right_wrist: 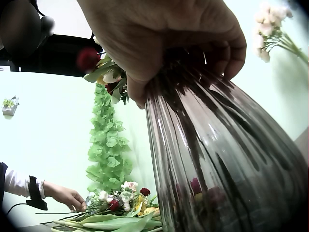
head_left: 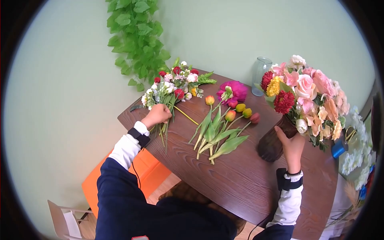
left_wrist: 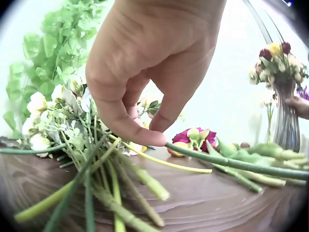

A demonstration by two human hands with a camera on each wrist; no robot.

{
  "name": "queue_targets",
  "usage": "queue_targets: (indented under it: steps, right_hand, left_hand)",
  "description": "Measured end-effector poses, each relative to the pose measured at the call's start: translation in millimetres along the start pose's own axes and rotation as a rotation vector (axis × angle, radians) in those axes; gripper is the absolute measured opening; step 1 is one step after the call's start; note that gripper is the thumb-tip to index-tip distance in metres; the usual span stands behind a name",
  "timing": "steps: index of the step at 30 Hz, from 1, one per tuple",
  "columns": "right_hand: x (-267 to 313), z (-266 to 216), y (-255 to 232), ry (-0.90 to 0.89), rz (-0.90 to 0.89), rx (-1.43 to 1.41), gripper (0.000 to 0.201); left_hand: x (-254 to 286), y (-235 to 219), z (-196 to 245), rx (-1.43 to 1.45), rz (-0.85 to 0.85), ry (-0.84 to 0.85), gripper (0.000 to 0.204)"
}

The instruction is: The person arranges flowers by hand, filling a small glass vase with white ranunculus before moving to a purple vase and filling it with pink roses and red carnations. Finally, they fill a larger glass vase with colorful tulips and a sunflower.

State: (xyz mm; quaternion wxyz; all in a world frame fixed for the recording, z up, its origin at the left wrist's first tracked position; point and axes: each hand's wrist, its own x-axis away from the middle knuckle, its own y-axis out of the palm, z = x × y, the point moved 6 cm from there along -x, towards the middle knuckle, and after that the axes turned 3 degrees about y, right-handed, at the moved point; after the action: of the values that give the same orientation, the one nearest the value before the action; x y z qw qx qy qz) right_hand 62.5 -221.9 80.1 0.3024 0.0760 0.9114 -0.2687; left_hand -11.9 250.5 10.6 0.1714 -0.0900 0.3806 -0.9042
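Note:
My left hand (head_left: 157, 116) is over the stem ends of a pile of mixed flowers (head_left: 179, 94) at the table's left. In the left wrist view, its thumb and forefinger pinch a thin green flower stem (left_wrist: 231, 162) that runs off to the right; the bloom is hidden. My right hand (head_left: 291, 148) grips a dark, ribbed glass vase (head_left: 267, 149) around its upper part. The vase leans, and a full bouquet (head_left: 306, 88) of pink, peach, red and yellow flowers stands in it. Stems show through the glass (right_wrist: 217, 145) in the right wrist view.
Several tulips (head_left: 228, 146) lie mid-table, below a magenta flower (head_left: 239, 90). A clear glass vase (head_left: 258, 90) stands at the back near the wall. A blue ribbon roll (head_left: 339, 149) is at the right. An orange seat (head_left: 148, 168) is below the table's left edge.

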Motion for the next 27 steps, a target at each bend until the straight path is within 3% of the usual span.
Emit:
queue_targets:
  steps: [1, 3, 11, 13, 15, 17, 19, 27]
  right_hand:
    - [0, -2, -1, 0.011, -0.014, 0.039, 0.048]
    - [1, -6, -2, 0.001, 0.002, 0.077, 0.047]
    - [0, 3, -2, -0.04, 0.064, 0.126, 0.054]
    - [1, 4, -4, -0.001, 0.065, 0.129, 0.058]
    - [1, 3, -3, -0.036, 0.057, 0.101, 0.056]
    - [1, 1, -3, -0.003, 0.021, 0.092, 0.051]
    - [-1, -3, -4, -0.125, 0.087, -0.058, 0.049]
    - [-1, 14, 2, -0.033, 0.026, 0.045, 0.052]
  left_hand:
    - [0, 3, 2, -0.003, -0.003, 0.006, 0.013]
    - [1, 11, 9, 0.289, 0.012, 0.072, 0.015]
    - [18, 26, 65, 0.68, 0.045, 0.196, 0.013]
    - [12, 29, 65, 0.719, 0.065, 0.218, 0.015]
    - [11, 20, 69, 0.797, 0.246, 0.338, 0.016]
    - [10, 18, 72, 0.789, 0.252, 0.345, 0.018]
    - [13, 13, 83, 0.745, 0.298, 0.395, 0.017]
    - [51, 38, 148, 0.854, 0.056, 0.575, 0.013]
